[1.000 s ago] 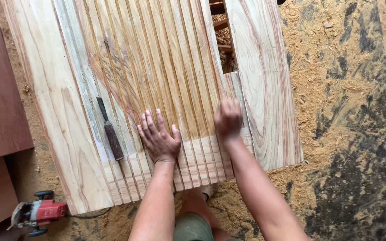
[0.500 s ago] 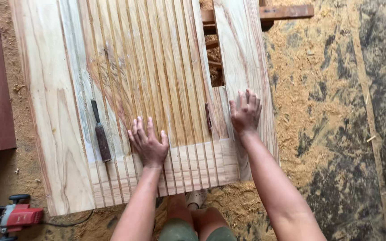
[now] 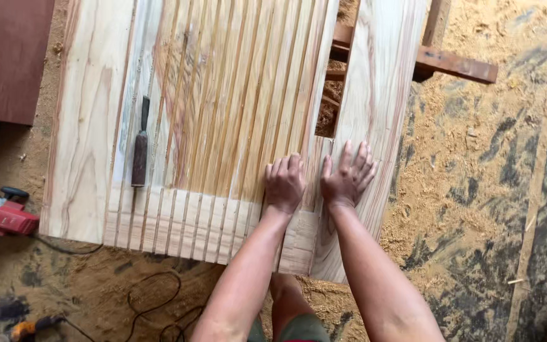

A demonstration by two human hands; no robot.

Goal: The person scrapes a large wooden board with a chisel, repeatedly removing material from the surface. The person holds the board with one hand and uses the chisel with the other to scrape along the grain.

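Several narrow grooved wooden slats [image 3: 235, 107] lie side by side between two wide pale boards. My left hand [image 3: 284, 182] rests palm down on the rightmost slats near their front ends, fingers together. My right hand [image 3: 348, 174] lies flat beside it with fingers spread, on the inner edge of the right-hand board [image 3: 381, 95]. Both hands hold nothing. A dark-handled chisel [image 3: 140, 147] lies on the slats to the left, well away from my hands.
A red power tool [image 3: 0, 216] sits on the sawdust floor at the left, its black cord [image 3: 153, 304] looping below the boards. A reddish-brown panel [image 3: 7, 57] lies at the upper left. A dark wooden beam [image 3: 457, 63] sticks out from under the boards at the upper right.
My left hand has slid right along the slats to sit beside my right hand. The view has shifted, so the boards appear lower and further left.
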